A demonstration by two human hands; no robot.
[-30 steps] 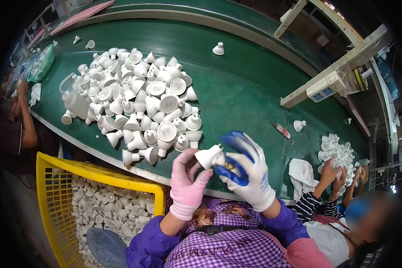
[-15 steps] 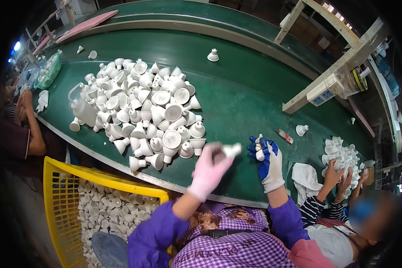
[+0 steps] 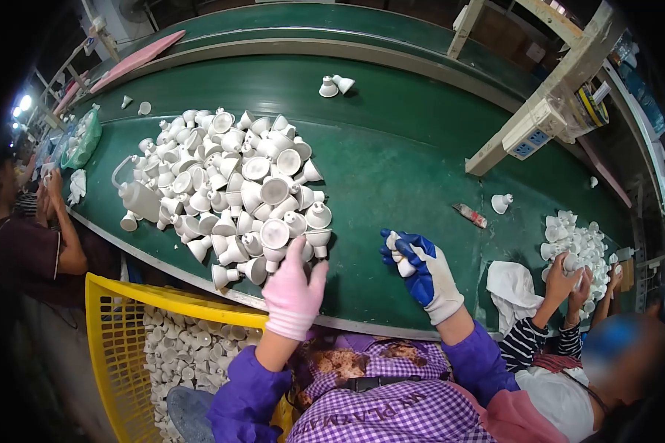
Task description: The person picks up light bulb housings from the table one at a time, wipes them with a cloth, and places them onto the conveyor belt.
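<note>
My left hand [image 3: 295,292], in a pink glove with a white cuff, is at the near right edge of a heap of white spotlight bulbs [image 3: 255,168]. Its thumb and fingers are apart, and no bulb shows in its grip. The fingertips are close to a bulb [image 3: 275,233] at the heap's edge; whether they touch cannot be told. My right hand [image 3: 425,273], in a blue-and-white glove, is over the green belt. Its fingers are closed around a small white wad [image 3: 404,258] that looks like cloth.
Two bulbs [image 3: 337,86] sit on the far belt. A spray-type bottle [image 3: 137,193] leans by the heap. A yellow crate [image 3: 100,347] full of bulbs stands front left. Right are a red-white tube [image 3: 470,215], white cloth [image 3: 511,288], a post with sockets [image 3: 530,139] and a co-worker's hands [image 3: 561,284].
My left hand has let go of a white bulb and moved left to the heap. A second bulb now sits beside the one at the back. My right hand has shifted slightly left.
</note>
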